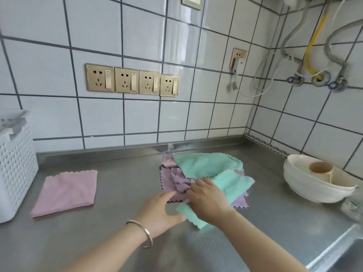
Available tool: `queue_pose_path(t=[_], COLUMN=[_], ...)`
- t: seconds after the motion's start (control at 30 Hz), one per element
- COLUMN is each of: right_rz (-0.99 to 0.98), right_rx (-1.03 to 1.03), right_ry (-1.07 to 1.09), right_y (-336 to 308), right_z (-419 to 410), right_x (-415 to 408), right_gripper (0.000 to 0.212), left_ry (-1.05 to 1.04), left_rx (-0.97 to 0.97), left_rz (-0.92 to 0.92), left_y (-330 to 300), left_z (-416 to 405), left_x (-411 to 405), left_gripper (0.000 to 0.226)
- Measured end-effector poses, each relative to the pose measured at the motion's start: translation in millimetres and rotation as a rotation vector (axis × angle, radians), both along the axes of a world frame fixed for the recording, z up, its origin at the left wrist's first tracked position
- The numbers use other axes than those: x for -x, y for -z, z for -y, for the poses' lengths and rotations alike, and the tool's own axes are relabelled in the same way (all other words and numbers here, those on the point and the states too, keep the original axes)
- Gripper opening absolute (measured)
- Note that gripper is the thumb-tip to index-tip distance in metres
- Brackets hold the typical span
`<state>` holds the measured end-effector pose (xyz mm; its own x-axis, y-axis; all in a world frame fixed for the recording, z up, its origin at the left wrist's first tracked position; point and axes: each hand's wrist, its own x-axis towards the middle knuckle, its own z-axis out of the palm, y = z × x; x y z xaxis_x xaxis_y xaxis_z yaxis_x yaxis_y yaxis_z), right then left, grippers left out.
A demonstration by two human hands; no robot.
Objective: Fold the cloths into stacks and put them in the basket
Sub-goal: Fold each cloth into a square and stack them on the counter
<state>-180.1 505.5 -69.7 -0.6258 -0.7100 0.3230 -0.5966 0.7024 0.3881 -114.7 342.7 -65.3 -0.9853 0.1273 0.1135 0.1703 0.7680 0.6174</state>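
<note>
Both hands reach into a messy pile of cloths (198, 173) on the shiny tabletop (121, 193). The right hand (208, 199) has its grip pinched on a green cloth (225, 185), and the left hand (161, 209) lies flat with fingers apart beside it. One folded pink cloth (66, 193) lies near the white basket (13, 165) on the left.

Folded pink cloth (65, 192): flat on the steel counter (117, 242), left of centre, just beside the basket. White perforated basket (14, 163): upright at the counter's left edge. Unfolded heap of mint and lilac cloths (206, 173): rumpled, overlapping, near the counter's rear edge, right of centre.
</note>
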Motion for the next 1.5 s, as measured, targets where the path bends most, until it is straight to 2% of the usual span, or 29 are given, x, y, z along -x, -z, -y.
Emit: queue_pose_path(t=[0.07,0.17,0.23,0.33,0.47,0.6,0.67,0.8,0.93,1.07,1.13,1.17,1.23,1.33,1.43,1.5], right_rz=[-0.071,-0.091,-0.043,-0.016,0.116,0.139,0.187,0.201,0.203,0.1,0.101,0.12,0.193,0.386,0.558,0.7], right_rx=[0.05,0.114,0.076,-0.043,0.081,0.142,0.215,0.224,0.411,0.791,0.934,0.976,0.957,0.763,0.558,0.514], right_ry=[-0.092,-0.146,-0.136,0.004,0.199,0.264,0.261,0.205,0.146,0.032,-0.051,-0.087,-0.129,-0.167,-0.18,-0.158], right_y=[-10,-27,-41,-64,-96,-124,-130,-141,-149,-163,-164,-162,-152,-117,-56,-15], right_z=[0,-2,-10,-36,-64,-64,-52,-13,47,101,112,112,105,84,69,64], right_x=[-10,-20,-27,-30,-40,-55,-58,-54,-59,-77,-91,-99,-115,-137,-158,-171], right_gripper=[0.015,0.026,0.029,0.032,0.041,0.036,0.04,0.045,0.026,0.019,0.016,0.014,0.014,0.018,0.021,0.022], left_ry=[0.005,-0.106,-0.082,-0.015,0.027,-0.02,-0.067,-0.246,-0.408,-0.529,-0.482,-0.437,-0.347,-0.217,-0.072,-0.042], left_rx=[-0.08,-0.103,-0.117,-0.051,0.141,-0.028,-0.051,-0.065,0.065,-0.026,-0.111,-0.17,-0.166,-0.08,0.009,0.107], left_rz=[0.011,-0.051,-0.113,-0.159,-0.236,-0.204,-0.219,-0.25,-0.236,-0.364,-0.401,-0.386,-0.298,-0.13,0.103,0.27], left_y=[1,2,-1,-18,-54,-90,-102,-122,-142,-168,-173,-173,-164,-119,-58,-19], left_z=[-18,-23,-20,-15,-4,46,83,149,199,234,248,253,258,257,252,252], left_x=[3,2,-2,-14,-30,-52,-60,-82,-100,-126,-145,-158,-188,-233,-266,-277], left_gripper=[0.046,0.024,0.03,0.033,0.026,0.024,0.018,0.017,0.021,0.024,0.023,0.028,0.035,0.046,0.019,0.017])
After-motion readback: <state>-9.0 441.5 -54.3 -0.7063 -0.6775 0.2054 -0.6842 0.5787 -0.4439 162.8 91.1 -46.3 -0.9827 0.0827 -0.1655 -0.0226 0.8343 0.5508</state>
